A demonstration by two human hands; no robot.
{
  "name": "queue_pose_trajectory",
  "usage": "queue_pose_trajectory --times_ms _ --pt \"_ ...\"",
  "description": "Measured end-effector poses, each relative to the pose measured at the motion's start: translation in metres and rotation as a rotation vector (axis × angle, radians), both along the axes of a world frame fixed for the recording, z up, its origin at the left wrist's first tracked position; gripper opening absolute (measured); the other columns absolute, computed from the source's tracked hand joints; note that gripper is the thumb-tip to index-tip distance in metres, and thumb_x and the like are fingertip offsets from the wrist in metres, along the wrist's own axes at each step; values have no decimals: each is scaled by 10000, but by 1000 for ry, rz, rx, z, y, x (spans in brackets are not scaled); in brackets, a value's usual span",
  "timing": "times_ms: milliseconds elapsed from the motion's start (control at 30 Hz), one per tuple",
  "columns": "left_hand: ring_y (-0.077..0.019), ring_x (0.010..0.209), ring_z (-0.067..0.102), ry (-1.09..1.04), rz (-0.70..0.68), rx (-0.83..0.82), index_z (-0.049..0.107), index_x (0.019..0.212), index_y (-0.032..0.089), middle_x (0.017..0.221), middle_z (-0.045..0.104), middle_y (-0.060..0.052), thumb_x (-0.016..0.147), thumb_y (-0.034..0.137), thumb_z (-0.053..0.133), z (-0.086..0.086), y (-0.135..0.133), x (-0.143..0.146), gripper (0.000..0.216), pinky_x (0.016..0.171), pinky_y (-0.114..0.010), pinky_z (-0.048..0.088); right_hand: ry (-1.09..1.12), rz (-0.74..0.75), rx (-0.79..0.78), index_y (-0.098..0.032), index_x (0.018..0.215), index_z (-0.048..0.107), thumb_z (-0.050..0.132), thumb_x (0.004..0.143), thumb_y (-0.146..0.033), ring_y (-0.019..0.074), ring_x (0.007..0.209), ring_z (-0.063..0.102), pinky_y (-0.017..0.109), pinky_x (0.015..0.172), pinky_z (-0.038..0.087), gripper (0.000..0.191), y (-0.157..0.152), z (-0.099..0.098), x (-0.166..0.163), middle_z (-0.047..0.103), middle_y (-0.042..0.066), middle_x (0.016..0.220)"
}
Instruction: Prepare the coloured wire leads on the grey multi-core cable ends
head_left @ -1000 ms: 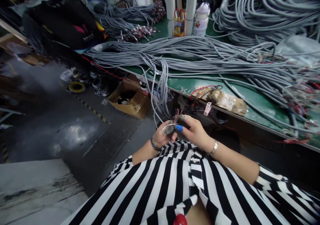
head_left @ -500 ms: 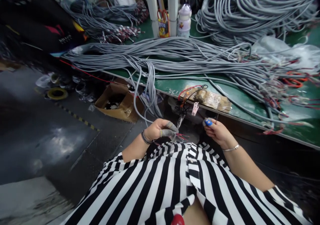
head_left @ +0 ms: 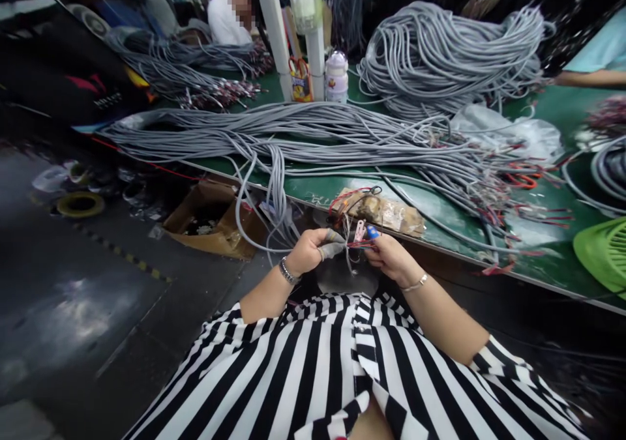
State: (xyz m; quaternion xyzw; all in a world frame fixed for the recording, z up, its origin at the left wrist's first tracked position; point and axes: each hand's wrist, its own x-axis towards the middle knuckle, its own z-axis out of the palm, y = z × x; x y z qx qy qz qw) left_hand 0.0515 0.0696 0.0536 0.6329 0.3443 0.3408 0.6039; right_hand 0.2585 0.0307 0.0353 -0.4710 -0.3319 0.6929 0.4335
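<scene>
Low in front of my striped shirt, my left hand [head_left: 313, 249], with grey finger covers, is closed on the end of a grey cable [head_left: 268, 248]. Thin coloured wires [head_left: 358, 245], red and blue among them, come out of that end toward the right. My right hand [head_left: 391, 259], with a blue wrap on one digit, pinches the far ends of these wires. A pale frayed strand [head_left: 349, 257] hangs between the hands. Just behind them is a pink clip [head_left: 360, 230] by the table edge.
Long grey cables [head_left: 313, 124] lie along the green table [head_left: 317, 178], with a large coil [head_left: 440, 55] behind. A taped cardboard piece [head_left: 386, 212] sits at the edge. Below stands a cardboard box [head_left: 220, 234]. A green plastic basket [head_left: 604, 251] is at right. Other people sit beyond.
My right hand has moved left to the wires at my left hand and now pinches their ends. The view has shifted, showing more of the table's right side.
</scene>
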Motion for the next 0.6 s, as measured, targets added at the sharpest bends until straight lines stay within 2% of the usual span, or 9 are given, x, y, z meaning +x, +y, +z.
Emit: queue_pose_trajectory --times_ms 67,133,200,267,367,467,600 --pt "-69 504 492 -4 0 -26 689 801 106 608 617 -5 684 426 763 -2 2 3 349 505 -196 398 52 -35 -17 -201 682 448 731 673 -539 24 384 134 175 365 84 441 4 -1 -8 268 -121 452" --pt "-66 500 485 -14 -8 -52 676 777 108 594 600 4 679 431 764 -3 4 6 348 507 -196 396 16 -156 39 -195 663 446 762 648 -513 21 386 175 177 359 99 449 6 -6 -14 315 -107 461" --pt "-66 499 487 -25 -19 -78 667 760 109 585 587 11 665 433 773 -4 7 8 354 507 -196 395 -30 -284 101 -192 657 459 733 666 -570 25 389 203 185 355 115 468 7 -12 -19 365 -87 471" --pt "-67 497 493 -31 -38 -115 663 754 107 578 583 13 641 431 790 -7 10 10 366 505 -195 393 -14 -337 111 -196 664 460 691 682 -635 29 383 193 187 352 120 496 8 -16 -21 360 -87 461" --pt "-66 488 494 -45 -66 -170 657 744 102 570 582 14 602 425 814 -12 15 14 386 498 -194 389 117 -255 43 -197 659 448 666 679 -684 25 375 162 178 345 111 534 13 -19 -21 321 -98 453" --pt "-62 475 483 -55 -82 -196 650 724 98 559 573 18 575 430 825 -16 18 18 404 486 -192 376 266 -164 -25 -179 648 463 688 652 -690 15 382 186 166 334 126 559 18 -18 -20 385 -78 490" --pt "-53 451 447 -52 -89 -197 642 710 94 522 542 28 576 436 823 -18 19 21 409 463 -188 338 347 -243 -53 -170 630 472 743 623 -645 7 385 216 146 331 161 547 20 -15 -23 410 -75 494"
